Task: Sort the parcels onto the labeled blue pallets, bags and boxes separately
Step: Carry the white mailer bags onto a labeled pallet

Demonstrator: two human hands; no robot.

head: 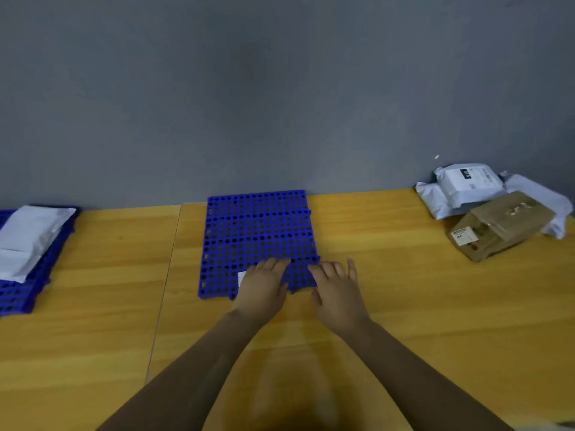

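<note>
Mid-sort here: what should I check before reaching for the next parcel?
1. Hands free: ok. The left hand and right hand lie flat on the near edge of the middle pallet, holding nothing.
2. Middle pallet bare of parcels: ok.
3. Its label readable: cannot tell. The left hand covers most of the white label.
4. Left pallet holds bags only: ok as far as seen. One white bag lies on it.
5. Pile sorted: not ok. A cardboard box and piled bags lie together at the right of the table.
</note>
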